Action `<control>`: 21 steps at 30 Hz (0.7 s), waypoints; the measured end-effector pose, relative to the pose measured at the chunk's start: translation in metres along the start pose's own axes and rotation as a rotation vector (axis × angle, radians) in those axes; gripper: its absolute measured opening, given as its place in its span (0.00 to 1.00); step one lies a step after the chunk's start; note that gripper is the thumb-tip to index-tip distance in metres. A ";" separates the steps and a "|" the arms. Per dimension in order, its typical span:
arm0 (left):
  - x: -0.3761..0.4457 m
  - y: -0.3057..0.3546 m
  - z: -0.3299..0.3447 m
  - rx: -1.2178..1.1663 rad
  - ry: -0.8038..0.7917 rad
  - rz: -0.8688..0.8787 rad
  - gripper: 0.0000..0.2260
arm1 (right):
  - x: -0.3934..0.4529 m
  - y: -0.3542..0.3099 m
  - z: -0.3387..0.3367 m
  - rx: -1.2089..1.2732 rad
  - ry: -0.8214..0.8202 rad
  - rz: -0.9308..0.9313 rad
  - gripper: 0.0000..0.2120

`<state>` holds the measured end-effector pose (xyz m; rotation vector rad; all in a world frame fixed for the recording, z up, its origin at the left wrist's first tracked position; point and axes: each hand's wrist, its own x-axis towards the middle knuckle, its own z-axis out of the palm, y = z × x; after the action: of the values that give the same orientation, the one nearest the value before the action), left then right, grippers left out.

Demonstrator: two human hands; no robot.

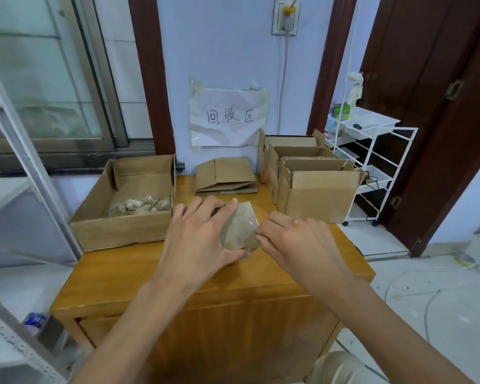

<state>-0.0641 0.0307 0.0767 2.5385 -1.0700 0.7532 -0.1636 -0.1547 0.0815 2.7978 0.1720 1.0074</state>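
**Peeling tape off a cardboard scrap at the recycling corner**

At the centre of the frame, just above the wooden cabinet top [122, 270], a small tape-glossed cardboard piece [240, 228] sits between both hands. The left hand [197, 239] grips it, fingers curled over the far edge and thumb hooked under the near one. The right hand [297, 239] has its fingertips drawn together in a pinch at the piece's right edge. Whether a tape end is already caught there is too small to tell.

The step looks like stripping clear tape. To do it well:
- Brace the piece firmly with the left hand.
- Pull the tape low and slowly along the surface, so it lifts in one strip rather than tearing the paper face.
- The wad likely belongs with the crumpled tape [142, 205] in the open carton [122, 234] at centre left.
- The bare card likely belongs with the flattened cartons [225, 176] under the paper sign [229, 117].
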 end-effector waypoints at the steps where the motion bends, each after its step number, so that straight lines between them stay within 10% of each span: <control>1: 0.002 0.001 0.000 0.003 -0.007 -0.007 0.44 | 0.002 -0.001 -0.001 -0.027 0.009 -0.003 0.07; 21: 0.012 -0.006 -0.008 -0.070 -0.101 -0.125 0.43 | 0.033 0.008 -0.014 0.178 -0.306 -0.004 0.10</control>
<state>-0.0555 0.0307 0.0897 2.5786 -0.9395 0.5505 -0.1465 -0.1561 0.1140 3.0660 0.2381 0.5754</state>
